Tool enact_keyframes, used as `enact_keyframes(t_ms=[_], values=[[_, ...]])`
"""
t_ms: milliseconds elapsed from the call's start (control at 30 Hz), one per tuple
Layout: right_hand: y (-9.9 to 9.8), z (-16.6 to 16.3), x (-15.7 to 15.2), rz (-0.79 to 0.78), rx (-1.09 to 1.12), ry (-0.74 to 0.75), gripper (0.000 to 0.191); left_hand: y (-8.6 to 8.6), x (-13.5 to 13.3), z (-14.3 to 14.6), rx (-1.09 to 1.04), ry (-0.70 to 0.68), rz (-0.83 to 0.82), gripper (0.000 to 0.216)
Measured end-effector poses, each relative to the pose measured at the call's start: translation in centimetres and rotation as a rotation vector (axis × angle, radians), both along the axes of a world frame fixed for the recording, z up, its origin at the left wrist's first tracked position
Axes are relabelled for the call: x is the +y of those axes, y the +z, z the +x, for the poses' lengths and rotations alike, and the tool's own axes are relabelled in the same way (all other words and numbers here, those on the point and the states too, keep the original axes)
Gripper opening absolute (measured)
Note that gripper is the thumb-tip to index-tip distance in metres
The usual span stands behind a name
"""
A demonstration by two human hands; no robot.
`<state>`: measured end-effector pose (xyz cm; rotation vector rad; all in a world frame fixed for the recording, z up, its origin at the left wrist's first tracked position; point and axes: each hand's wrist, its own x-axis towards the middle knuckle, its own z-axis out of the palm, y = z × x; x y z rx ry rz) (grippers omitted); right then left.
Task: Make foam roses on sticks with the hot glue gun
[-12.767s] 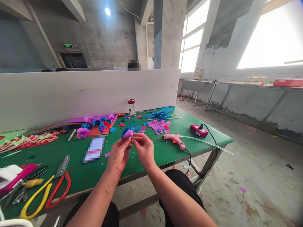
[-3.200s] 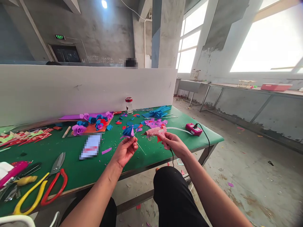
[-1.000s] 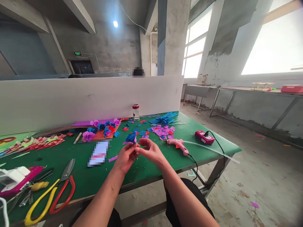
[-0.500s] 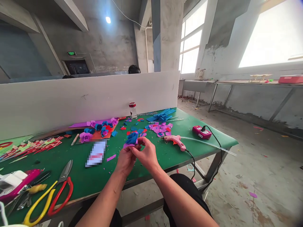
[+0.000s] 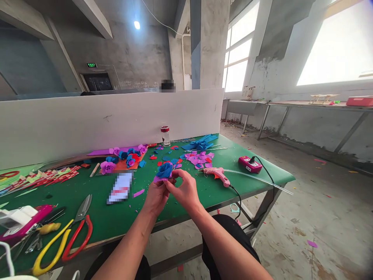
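A paper flower point(image 5: 164, 171), blue in the middle with purple petals beneath, is held up over the green table. My left hand point(image 5: 156, 196) is closed round its underside. Thumb and fingers of my right hand point(image 5: 184, 188) pinch at the flower's right lower edge, though the exact contact is partly hidden. Beyond the hands lie loose purple paper petals point(image 5: 199, 158) and several blue and red scraps. A pink glue gun point(image 5: 218, 175) rests to the right of my right hand. Finished purple, blue and red paper flowers point(image 5: 108, 167) sit to the left.
Red-and-yellow-handled scissors point(image 5: 83, 210) lie front left, near a blurred phone-shaped item point(image 5: 120, 188). A red-lidded jar point(image 5: 165, 136) stands by the white partition point(image 5: 116, 120). A magenta power box point(image 5: 250, 164) with a black cord sits at right. Blue paper point(image 5: 201, 144) lies behind the petals.
The flower has tilted so that its blue centre faces me more. Both hands keep their grip nearly in place. The whole view has shifted slightly.
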<state>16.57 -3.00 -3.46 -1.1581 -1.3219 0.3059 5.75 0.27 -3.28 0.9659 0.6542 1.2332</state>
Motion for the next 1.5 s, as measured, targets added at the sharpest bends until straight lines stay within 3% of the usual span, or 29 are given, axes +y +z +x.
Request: enact_keyframes(t_ms=[767, 1067, 1267, 1500], values=[[0.3, 0.1, -0.4, -0.051, 0.059, 0.025, 0.015, -0.2, 0.0, -0.1, 0.043, 0.004, 0.032, 0.027], [0.7, 0.2, -0.7, -0.055, 0.09, 0.031, 0.013, -0.3, 0.1, -0.1, 0.053, 0.0, 0.047, 0.042], [0.8, 0.3, -0.9, -0.044, 0.115, 0.058, 0.012, -0.1, 0.0, 0.0, 0.029, -0.023, 0.056, 0.036], [0.7, 1.1, -0.4, -0.036, 0.364, 0.203, 0.018, -0.2, 0.4, -0.3, -0.023, -0.048, -0.047, 0.031]])
